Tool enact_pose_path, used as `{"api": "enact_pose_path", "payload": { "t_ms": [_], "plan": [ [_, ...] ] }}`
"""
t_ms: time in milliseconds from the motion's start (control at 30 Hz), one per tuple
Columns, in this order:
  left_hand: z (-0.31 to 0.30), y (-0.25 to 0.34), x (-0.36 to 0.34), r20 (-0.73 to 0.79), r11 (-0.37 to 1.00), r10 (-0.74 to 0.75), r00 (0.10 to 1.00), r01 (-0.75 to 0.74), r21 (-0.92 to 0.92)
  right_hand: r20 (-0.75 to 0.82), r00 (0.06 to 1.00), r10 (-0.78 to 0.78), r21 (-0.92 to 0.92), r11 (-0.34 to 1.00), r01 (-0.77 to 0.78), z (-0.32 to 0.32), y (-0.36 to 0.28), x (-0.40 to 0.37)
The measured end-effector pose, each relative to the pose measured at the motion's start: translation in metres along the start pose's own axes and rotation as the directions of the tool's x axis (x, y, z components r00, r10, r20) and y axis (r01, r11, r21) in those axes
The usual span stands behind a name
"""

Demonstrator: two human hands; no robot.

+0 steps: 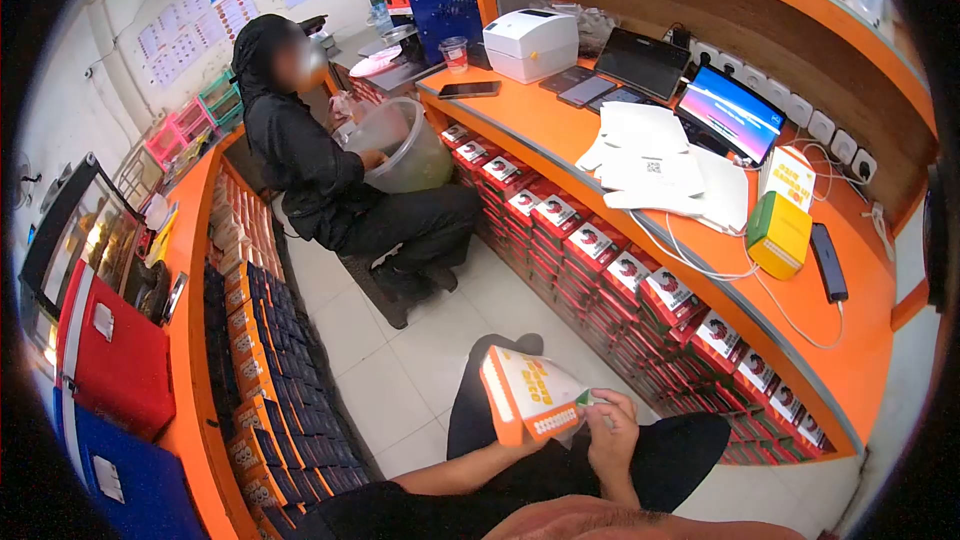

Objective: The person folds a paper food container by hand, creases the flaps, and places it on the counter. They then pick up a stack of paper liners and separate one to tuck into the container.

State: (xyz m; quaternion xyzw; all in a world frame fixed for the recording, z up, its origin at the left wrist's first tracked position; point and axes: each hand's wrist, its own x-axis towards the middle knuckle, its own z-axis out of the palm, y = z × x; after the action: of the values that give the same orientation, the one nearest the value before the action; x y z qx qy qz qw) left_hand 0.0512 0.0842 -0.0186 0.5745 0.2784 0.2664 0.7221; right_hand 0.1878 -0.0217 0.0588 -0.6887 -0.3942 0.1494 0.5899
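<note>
In the head view, the carton (532,390) is held over the seated person's lap (655,440), above no bench. It lies just left of the right hand (612,428), which is nearer its green corner (584,398); its long axis seems to slant from the far left toward those fingers, though the angle makes this uncertain. The right thumb and fingertips are pressed together at that corner, apparently pinching it or the clear film (568,437) beside it. The left hand (516,449) supports the carton's near-left bottom edge from below; its fingers are hidden, so how tightly they close cannot be told. The carton is boxy and tilted, with a white face, orange lettering, an orange left side and a row of small orange marks along its near edge.
</note>
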Motion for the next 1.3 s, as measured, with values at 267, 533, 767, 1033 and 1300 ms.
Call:
{"api": "enact_pose_path", "payload": {
  "t_ms": [267,533,767,1033,1300],
  "plan": [
    [0.013,0.032,0.003,-0.054,0.918,0.241,0.969,-0.209,0.336,-0.035,0.996,-0.077,-0.135,0.988,0.072,0.000,0.000,-0.001],
    [0.001,0.029,0.000,-0.023,0.695,0.430,0.903,-0.314,0.646,-0.010,0.994,0.105,0.223,0.970,-0.100,0.008,0.002,-0.008],
    [-0.003,0.032,-0.007,0.122,0.629,0.406,0.906,-0.374,0.681,0.010,0.999,-0.046,0.072,0.996,0.045,0.009,0.008,-0.005],
    [-0.009,0.014,-0.013,0.148,0.738,0.266,0.952,-0.301,0.604,-0.009,0.992,-0.129,-0.075,0.989,0.128,0.014,0.002,-0.003],
    [0.017,0.025,-0.014,-0.041,0.926,0.017,0.999,0.000,0.377,0.022,0.998,-0.056,-0.094,0.994,0.058,0.006,-0.003,-0.006]
  ]
}}
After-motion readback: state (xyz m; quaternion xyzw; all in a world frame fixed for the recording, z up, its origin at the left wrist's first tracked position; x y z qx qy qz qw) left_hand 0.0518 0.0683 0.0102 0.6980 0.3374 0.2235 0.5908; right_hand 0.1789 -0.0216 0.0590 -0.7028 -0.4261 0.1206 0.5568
